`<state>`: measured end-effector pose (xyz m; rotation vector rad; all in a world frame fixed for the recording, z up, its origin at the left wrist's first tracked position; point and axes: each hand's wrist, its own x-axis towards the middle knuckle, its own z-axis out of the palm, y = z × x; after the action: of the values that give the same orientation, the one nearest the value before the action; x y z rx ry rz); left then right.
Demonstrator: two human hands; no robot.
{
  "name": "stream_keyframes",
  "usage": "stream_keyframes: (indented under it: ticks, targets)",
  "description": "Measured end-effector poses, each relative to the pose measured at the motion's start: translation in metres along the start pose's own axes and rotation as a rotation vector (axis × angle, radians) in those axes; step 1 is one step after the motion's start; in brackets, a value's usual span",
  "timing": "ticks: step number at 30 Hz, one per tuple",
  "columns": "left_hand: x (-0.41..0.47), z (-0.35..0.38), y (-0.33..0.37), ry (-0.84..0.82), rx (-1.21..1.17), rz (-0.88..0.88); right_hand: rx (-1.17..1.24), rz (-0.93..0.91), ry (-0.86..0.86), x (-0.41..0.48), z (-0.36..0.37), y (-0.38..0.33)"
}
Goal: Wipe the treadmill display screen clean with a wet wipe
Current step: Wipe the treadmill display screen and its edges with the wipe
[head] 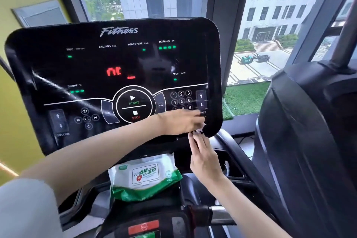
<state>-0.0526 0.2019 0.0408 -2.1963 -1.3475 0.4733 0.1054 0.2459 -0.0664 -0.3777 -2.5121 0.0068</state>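
Note:
The black treadmill display screen (116, 75) fills the middle of the view, lit with red and green readouts. My left hand (181, 121) reaches across its lower right corner and pinches a small white wet wipe (201, 128) against the panel's edge. Just below it, my right hand (205, 158) points upward, its fingertips touching the bottom of the wipe at the screen's lower rim. Most of the wipe is hidden under my fingers.
A green and white wet wipe pack (144, 177) leans in the console tray under the screen. A red stop button (144, 226) sits lower down. A second black machine (309, 141) stands close on the right, before large windows.

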Motion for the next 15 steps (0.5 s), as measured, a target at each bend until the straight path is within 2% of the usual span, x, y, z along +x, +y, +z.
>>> stream_keyframes:
  ticks: [2, 5, 7, 10, 15]
  targets:
    - [0.005, -0.008, -0.014, 0.053, -0.012, -0.069, 0.031, 0.012, 0.037, 0.002, -0.002, -0.001]
    - [0.023, -0.013, -0.026, 0.146, -0.087, -0.291, 0.056, 0.016, 0.082, 0.006, -0.003, -0.001]
    - [0.032, -0.008, -0.014, 0.211, -0.080, -0.275, 0.064, 0.013, 0.085, 0.008, -0.005, 0.001]
    - [0.024, 0.000, 0.008, 0.172, -0.129, -0.141, 0.075, 0.020, 0.130, 0.009, -0.005, 0.002]
    - [-0.048, 0.004, 0.004, 0.061, -0.124, -0.153, 0.099, 0.097, 0.160, 0.015, -0.002, -0.003]
